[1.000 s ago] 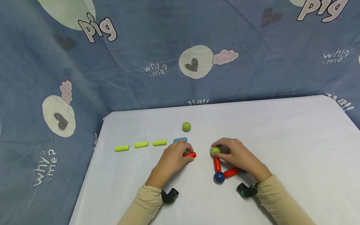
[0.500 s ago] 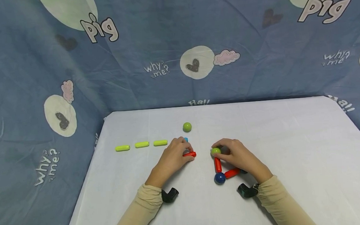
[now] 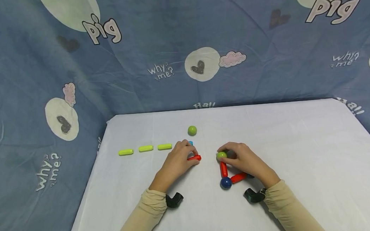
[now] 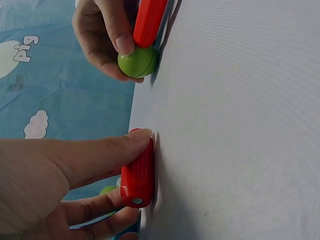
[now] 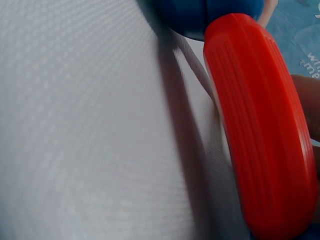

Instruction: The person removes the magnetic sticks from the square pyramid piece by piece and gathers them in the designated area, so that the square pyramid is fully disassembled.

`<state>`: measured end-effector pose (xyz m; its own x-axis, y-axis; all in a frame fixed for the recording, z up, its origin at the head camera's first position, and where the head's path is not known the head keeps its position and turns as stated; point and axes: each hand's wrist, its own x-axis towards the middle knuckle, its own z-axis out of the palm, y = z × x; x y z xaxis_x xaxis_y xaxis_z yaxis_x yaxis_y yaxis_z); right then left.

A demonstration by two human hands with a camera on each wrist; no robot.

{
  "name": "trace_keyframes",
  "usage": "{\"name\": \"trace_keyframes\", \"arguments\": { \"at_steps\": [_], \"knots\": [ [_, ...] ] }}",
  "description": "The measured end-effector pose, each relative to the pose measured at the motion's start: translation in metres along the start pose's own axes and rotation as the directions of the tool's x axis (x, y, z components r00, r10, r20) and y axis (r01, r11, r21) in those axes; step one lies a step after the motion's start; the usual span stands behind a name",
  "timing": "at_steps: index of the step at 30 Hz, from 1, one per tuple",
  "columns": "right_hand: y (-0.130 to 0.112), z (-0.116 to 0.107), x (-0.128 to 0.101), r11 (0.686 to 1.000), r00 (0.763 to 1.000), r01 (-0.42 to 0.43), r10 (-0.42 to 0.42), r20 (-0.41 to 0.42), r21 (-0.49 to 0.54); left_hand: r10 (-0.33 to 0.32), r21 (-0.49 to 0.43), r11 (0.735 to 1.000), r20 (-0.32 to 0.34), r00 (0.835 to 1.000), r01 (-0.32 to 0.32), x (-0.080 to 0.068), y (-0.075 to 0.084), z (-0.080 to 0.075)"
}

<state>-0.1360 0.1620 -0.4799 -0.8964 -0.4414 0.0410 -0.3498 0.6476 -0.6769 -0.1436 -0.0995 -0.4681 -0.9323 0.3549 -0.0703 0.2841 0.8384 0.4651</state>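
- The left hand (image 3: 176,162) has its fingers (image 4: 100,152) curled narrow around a loose red rod (image 3: 194,158); the thumb presses along the rod's top and the other fingers close on it from beneath, with the rod lying on the worktop (image 3: 301,150).
- The right hand (image 3: 245,160) has its fingers (image 4: 117,37) closed on a green ball (image 3: 221,155), thumb on one side and fingertips on the other.
- That green ball touches the top end of an upright red rod (image 3: 223,169), whose lower end meets a dark blue ball (image 3: 226,183).
- A second joined red rod (image 3: 238,177) runs from the blue ball off to the right, passing under the right palm; its far end is hidden by the hand.
- The loose rod in the left hand lies just beside the green ball, with a small gap of bare worktop between them.
- Behind the left hand's knuckles a light blue piece (image 3: 190,143) peeks out, mostly covered by the hand.
- To the left of that piece, three lime green rods (image 3: 145,148) lie end to end in a row, with gaps between them.
- A second, free green ball (image 3: 192,130) sits alone further back, well apart from both hands.
- A black wrist mount (image 3: 173,200) shows at each beige sleeve (image 3: 140,220).
- Behind the worktop hangs a blue printed cloth (image 3: 180,41).
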Motion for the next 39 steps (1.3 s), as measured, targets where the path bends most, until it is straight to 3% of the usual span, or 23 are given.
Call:
{"name": "trace_keyframes", "arguments": {
  "at_steps": [13, 22, 26, 33, 39],
  "knots": [
    [0.002, 0.0, 0.0, 1.0, 1.0, -0.001, 0.001, 0.008, 0.004, 0.036, -0.026, 0.999, 0.0, 0.999, -0.036, 0.0, -0.001, -0.004],
    [0.0, 0.001, 0.0, 1.0, 1.0, -0.002, 0.002, 0.013, 0.011, -0.003, -0.078, 0.997, -0.017, 1.0, 0.002, -0.01, -0.018, -0.03],
    [-0.001, 0.001, 0.0, 1.0, 1.0, 0.005, -0.005, 0.008, 0.011, -0.049, -0.067, 0.997, -0.033, 0.998, 0.047, -0.025, -0.044, -0.048],
    [-0.002, 0.001, 0.002, 1.0, 1.0, 0.01, -0.01, 0.03, 0.013, -0.164, -0.077, 0.984, -0.033, 0.986, 0.161, -0.064, -0.109, -0.079],
    [0.0, 0.0, 0.0, 1.0, 1.0, -0.001, 0.0, 0.026, 0.015, -0.265, -0.053, 0.963, 0.001, 0.964, 0.265, -0.08, -0.14, -0.095]
  ]
}}
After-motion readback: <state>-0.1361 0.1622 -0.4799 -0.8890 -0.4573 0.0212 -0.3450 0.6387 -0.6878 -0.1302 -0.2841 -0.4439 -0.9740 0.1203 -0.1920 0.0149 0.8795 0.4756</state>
